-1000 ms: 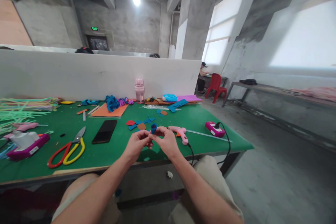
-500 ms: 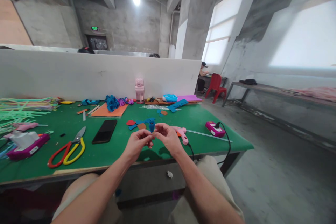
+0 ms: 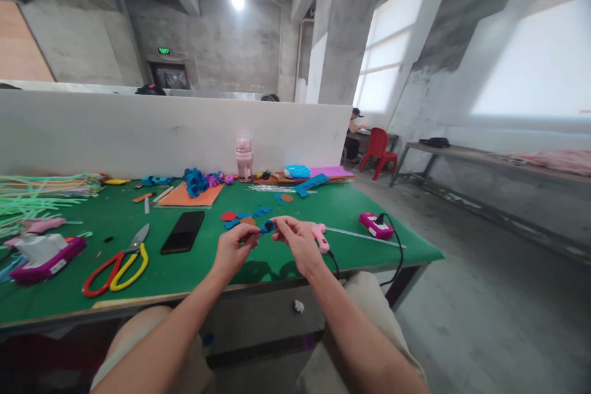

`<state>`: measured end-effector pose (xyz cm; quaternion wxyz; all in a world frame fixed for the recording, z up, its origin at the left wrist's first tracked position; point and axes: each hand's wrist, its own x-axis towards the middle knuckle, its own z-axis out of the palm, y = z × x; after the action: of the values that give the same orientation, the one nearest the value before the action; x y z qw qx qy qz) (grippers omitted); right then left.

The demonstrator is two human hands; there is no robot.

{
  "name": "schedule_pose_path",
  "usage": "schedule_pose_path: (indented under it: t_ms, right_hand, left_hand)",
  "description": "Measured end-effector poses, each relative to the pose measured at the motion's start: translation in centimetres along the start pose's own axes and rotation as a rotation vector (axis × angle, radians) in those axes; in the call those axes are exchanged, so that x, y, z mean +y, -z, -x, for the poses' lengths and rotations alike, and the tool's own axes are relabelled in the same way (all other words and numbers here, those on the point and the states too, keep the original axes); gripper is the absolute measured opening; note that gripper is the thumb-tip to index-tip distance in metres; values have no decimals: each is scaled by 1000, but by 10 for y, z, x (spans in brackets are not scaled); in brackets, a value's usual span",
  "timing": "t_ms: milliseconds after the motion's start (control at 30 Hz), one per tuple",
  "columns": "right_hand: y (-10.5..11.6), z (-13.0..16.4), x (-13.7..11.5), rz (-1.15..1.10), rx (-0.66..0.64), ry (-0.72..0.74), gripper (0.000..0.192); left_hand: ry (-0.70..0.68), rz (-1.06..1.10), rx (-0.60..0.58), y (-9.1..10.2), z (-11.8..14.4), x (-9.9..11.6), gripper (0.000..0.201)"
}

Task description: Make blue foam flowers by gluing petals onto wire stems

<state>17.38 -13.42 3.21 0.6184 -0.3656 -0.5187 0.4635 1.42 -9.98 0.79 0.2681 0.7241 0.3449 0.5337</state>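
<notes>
Blue foam roll (image 3: 268, 227): small rolled piece, pinched between my two hands above the near edge of the table (image 3: 194, 268), clear of the surface.
Left hand (image 3: 236, 246): at 9 o'clock of the roll; thumb and forefinger closed on its left end, other fingers curled.
Right hand (image 3: 295, 240): at 3 o'clock of the roll; fingertips closed on its right end.
Risk, the roll: held only by fingertips, I judge it could spring open or drop to the floor if either pinch eases.
Glue gun (image 3: 319, 237): pink, lying just behind my right hand at 2 o'clock, its cord (image 3: 335, 261) running off the table edge; a careless wrist could touch the nozzle or snag the cord.
Foam cut-outs (image 3: 242, 218): red, blue and brown scraps at 11 o'clock, just beyond the roll.
Phone (image 3: 183, 231): black, flat, at 9 o'clock, near.
Scissors (image 3: 117, 261): red and yellow handles, farther out at 9 o'clock.
Power strip (image 3: 376, 225): pink, at 3 o'clock, well apart.
</notes>
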Motion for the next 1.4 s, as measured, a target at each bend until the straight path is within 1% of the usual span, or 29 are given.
schedule_pose_path:
  t_ms: [67,167,367,500,667,733,800,867,1033,1267,1400]
  right_hand:
    - [-1,2,-5,43,6,24,25]
    - [1,3,-11,111,16,74,25]
    - [4,3,-14,148,28,102,23]
    - [4,4,-16,194,26,99,26]
    - [6,3,-11,243,-98,119,28]
    - [5,3,-8,334,-74,146,31]
    - [2,4,-5,434,-5,189,30]
    - [-1,5,-5,500,30,236,25]
    - [-4,6,-8,581,49,331,14]
    - [-4,6,-7,576,26,337,12]
    - [-3,7,-7,581,11,322,12]
  left_hand:
    - [-49,-59,-16,1,1,2,8]
    - [-52,-51,-26,1,0,5,10]
    - [53,31,-7,2,0,13,9]
    - [124,105,-36,1,-1,15,12]
    - [236,267,-124,2,-2,17,14]
    - [271,299,-150,2,-2,19,15]
    - [293,319,-156,0,-1,21,16]
    - [304,340,-161,-2,0,21,17]
    - [317,370,-169,-6,2,17,17]
    - [309,417,-210,-7,2,21,17]
    - [291,375,-203,-7,3,21,17]
